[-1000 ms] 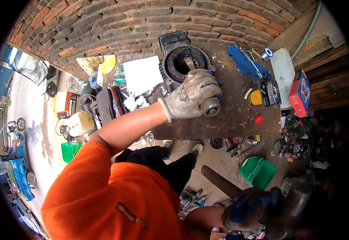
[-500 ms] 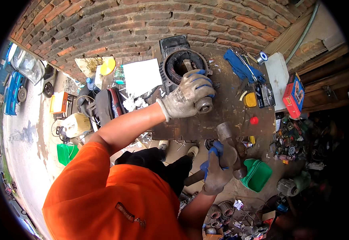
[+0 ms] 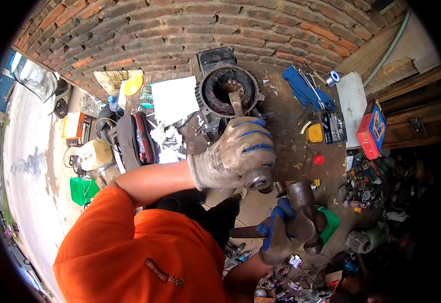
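Observation:
My left hand point(image 3: 236, 151), in a dirty white-and-blue work glove, is closed around a thick metal chisel point(image 3: 236, 104). The flat end of the chisel reaches over the rim of an open electric motor housing point(image 3: 206, 102), and its round butt shows below my fist. Dark, ragged copper windings point(image 3: 222, 87) line the inside of the housing. Lower right, off the table's near edge, my gloved right hand point(image 3: 277, 235) grips a heavy hammer point(image 3: 305, 214) close to its head, the handle pointing left. Whether the chisel touches the windings, I cannot tell.
The housing rests on a worn wooden table point(image 3: 286, 151) against a brick wall. White paper point(image 3: 175, 101) and a black tool bag point(image 3: 129, 139) lie left. Right are a blue cloth point(image 3: 306, 88), a yellow container point(image 3: 314, 133) and a red box point(image 3: 372, 129). Motor parts clutter the floor.
My left hand has drawn back toward my body with the chisel, showing more of its blade and the housing's inside. My right hand and the hammer have dropped slightly lower.

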The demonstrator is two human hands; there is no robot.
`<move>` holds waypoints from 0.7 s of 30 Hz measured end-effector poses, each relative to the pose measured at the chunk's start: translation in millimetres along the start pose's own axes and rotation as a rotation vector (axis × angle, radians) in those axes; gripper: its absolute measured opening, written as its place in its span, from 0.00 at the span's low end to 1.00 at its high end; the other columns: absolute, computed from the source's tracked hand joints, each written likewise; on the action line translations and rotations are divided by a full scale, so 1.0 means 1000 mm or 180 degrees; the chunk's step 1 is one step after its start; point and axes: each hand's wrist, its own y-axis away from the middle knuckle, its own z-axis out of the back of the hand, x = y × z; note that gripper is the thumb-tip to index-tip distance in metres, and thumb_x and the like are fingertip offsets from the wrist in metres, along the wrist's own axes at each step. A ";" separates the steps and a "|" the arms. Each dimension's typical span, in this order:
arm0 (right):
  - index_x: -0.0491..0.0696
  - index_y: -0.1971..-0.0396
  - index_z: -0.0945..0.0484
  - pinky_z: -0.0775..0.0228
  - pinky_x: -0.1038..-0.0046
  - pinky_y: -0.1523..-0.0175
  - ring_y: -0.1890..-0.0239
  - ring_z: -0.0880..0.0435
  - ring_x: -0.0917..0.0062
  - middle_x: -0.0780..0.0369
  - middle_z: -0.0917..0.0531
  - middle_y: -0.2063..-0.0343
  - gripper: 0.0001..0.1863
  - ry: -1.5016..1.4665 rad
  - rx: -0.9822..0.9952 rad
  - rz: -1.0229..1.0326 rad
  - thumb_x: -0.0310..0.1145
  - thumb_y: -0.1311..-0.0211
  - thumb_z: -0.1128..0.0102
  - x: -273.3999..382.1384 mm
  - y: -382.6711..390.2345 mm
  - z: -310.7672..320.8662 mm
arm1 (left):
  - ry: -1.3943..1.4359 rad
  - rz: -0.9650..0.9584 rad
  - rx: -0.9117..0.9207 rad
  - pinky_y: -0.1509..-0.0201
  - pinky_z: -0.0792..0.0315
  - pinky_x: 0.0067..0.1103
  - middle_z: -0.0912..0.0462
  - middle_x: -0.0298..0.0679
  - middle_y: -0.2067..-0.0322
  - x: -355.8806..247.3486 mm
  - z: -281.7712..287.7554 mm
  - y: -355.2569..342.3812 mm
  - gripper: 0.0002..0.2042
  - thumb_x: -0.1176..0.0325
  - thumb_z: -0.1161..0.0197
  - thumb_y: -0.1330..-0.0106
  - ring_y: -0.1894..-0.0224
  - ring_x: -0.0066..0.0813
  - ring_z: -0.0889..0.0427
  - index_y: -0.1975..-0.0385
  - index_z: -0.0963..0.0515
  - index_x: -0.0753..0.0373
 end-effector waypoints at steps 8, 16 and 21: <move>0.29 0.53 0.28 0.34 0.81 0.82 0.88 0.30 0.84 0.55 0.18 0.69 0.14 -0.1205 0.0031 -0.0841 0.18 0.37 0.44 0.004 -0.016 -0.002 | -0.0436 0.0433 -0.0244 0.34 0.37 0.44 0.22 0.40 0.56 0.025 -0.022 -0.020 0.18 0.68 0.28 0.49 0.45 0.45 0.25 0.57 0.21 0.57; 0.29 0.61 0.22 0.26 0.74 0.71 0.76 0.20 0.72 0.50 0.16 0.68 0.11 -0.1065 0.0107 -0.0449 0.20 0.42 0.36 -0.035 -0.020 0.009 | -0.0744 0.0586 -0.0313 0.36 0.35 0.44 0.22 0.41 0.56 0.034 -0.036 -0.022 0.23 0.72 0.25 0.55 0.45 0.47 0.24 0.56 0.23 0.57; 0.30 0.51 0.30 0.34 0.80 0.82 0.86 0.29 0.83 0.54 0.17 0.70 0.16 -0.0469 0.0331 0.0818 0.17 0.37 0.42 -0.041 -0.036 0.014 | -0.0859 0.0654 -0.0297 0.36 0.35 0.44 0.22 0.41 0.57 0.035 -0.038 -0.025 0.22 0.73 0.26 0.54 0.45 0.47 0.24 0.56 0.22 0.57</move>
